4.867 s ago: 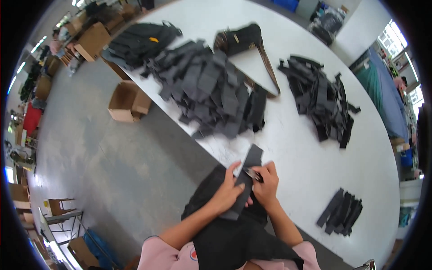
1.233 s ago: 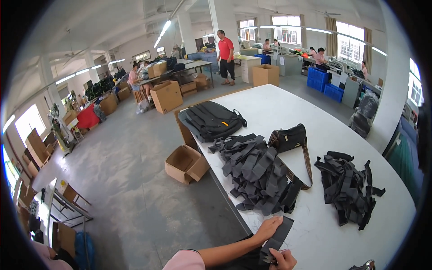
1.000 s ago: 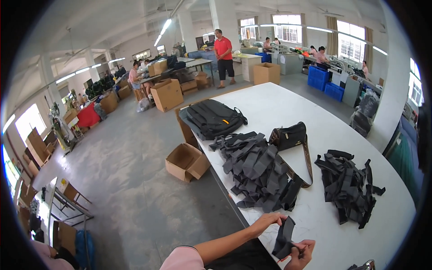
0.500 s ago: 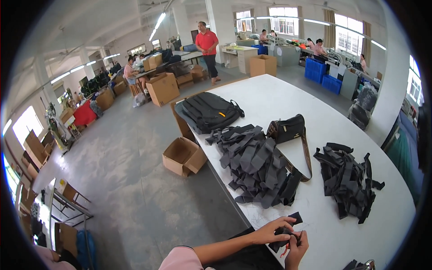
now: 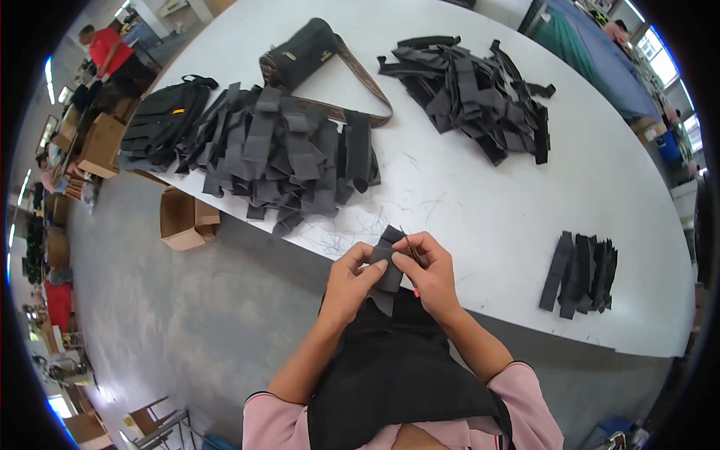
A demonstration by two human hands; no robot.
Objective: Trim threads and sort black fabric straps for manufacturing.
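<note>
Both hands meet at the near edge of the white table, over my black apron. A dark grey fabric strip, folded in places, is pinched between thumb and fingers of my left hand. Closed beside it, my right hand touches the strip's right side with its thumb. That same hand grips thread snips, whose dark pointed tips rise above the fingers and whose red end shows below. The rest of the snips is hidden by the hand. Just beyond the hands lies a large heap of similar strips.
Another strip pile lies at the far side, and a small row of strips at right. Loose threads litter the table. A black shoulder bag and a backpack stand behind the heap. An open cardboard box sits on the floor.
My view has swung down and to the right, bringing both forearms and the small strip row into sight. Both hands still work at a dark strip. The person in red now leans forward.
</note>
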